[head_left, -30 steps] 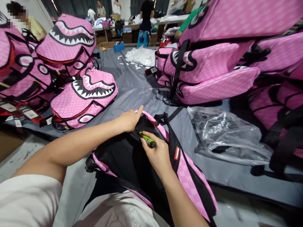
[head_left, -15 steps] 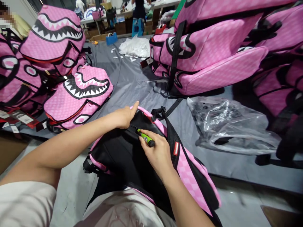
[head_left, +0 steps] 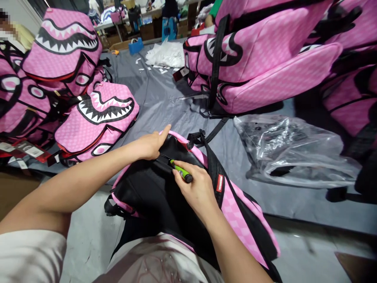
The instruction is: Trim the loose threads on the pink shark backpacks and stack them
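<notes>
In front of me a pink and black backpack lies with its black side up, leaning from the table's edge towards my body. My left hand grips its top part, index finger stretched along the pink edge and the other fingers curled on the black panel. Closed around a small green-and-black handled tool, my right hand holds it low over the black panel. Its thin shaft points at my left fingers; the tip is hard to make out there. A black shoulder strap runs along the bag's right side.
Pink shark-mouth backpacks are piled at left and right on the grey-covered table. A clear plastic bag lies at right. White scraps and a blue tape dispenser sit farther back.
The view has shifted slightly. Both hands keep their hold, with my left hand a little farther left relative to the tool, and more of the thin shaft shows between them.
</notes>
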Available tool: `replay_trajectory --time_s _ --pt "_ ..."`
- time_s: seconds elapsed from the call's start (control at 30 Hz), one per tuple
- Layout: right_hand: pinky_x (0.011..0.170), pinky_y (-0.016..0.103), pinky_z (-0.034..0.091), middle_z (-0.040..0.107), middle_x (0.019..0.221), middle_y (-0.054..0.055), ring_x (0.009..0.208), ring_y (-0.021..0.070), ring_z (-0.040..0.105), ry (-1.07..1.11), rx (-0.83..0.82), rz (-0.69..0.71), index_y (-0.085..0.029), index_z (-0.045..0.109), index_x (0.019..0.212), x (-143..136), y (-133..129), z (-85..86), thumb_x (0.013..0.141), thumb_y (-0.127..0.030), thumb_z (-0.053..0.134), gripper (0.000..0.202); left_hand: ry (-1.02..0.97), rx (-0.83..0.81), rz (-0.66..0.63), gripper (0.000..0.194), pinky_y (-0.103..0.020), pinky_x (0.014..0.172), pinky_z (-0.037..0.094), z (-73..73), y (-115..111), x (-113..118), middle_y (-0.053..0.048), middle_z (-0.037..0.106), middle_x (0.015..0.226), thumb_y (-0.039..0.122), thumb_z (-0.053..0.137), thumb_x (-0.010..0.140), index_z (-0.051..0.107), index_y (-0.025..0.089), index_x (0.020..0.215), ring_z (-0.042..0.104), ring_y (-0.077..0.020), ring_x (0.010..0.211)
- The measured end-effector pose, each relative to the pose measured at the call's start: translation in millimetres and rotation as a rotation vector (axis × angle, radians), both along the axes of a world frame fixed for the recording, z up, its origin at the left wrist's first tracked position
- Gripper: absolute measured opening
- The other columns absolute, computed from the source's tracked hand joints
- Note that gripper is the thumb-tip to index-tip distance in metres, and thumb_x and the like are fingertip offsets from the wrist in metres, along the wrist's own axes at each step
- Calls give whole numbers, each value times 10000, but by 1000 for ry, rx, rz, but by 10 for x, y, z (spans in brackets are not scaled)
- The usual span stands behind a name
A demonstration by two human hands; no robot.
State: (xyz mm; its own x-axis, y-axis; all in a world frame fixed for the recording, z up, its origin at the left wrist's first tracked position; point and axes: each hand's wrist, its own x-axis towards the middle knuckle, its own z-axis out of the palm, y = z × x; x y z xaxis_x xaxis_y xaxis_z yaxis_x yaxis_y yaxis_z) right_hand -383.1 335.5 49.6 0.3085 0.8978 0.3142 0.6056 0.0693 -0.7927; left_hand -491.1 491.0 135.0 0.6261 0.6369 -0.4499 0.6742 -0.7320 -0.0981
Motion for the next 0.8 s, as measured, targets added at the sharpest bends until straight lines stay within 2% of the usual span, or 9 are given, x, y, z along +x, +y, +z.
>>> replay_trajectory --time_s 0.3,0.53,0.7,0.8 --pt "841 381 526 780 1018 16 894 224 722 63 -33 -6 -235 738 1063 14 33 9 864 -241 649 217 -17 -88 12 1036 -280 908 453 47 63 -27 -197 474 1424 195 591 840 -161 161 1552 604 -251 1191" --pt "839 360 541 784 986 25 842 210 724 67 -47 32 -248 739 1074 -40 97 41 859 -211 656 233 -60 -75 -16 1034 -292 909 461 11 72 -63 -192 532 1341 175 600 834 -139 148 1556 609 -258 1177" --pt "867 345 556 781 993 28 900 211 726 101 -66 45 -253 736 1086 -40 133 48 867 -217 649 239 -157 -142 -13 1049 -339 986 450 -55 168 -131 -203 472 1435 171 601 803 -117 173 1567 545 -280 1277" --pt "880 357 554 780 1009 23 904 212 726 106 -61 47 -254 734 1087 -30 128 36 873 -217 639 237 -259 -209 -18 1026 -360 1044 429 -82 215 -197 -172 392 1526 187 579 792 -82 205 1576 522 -264 1304"
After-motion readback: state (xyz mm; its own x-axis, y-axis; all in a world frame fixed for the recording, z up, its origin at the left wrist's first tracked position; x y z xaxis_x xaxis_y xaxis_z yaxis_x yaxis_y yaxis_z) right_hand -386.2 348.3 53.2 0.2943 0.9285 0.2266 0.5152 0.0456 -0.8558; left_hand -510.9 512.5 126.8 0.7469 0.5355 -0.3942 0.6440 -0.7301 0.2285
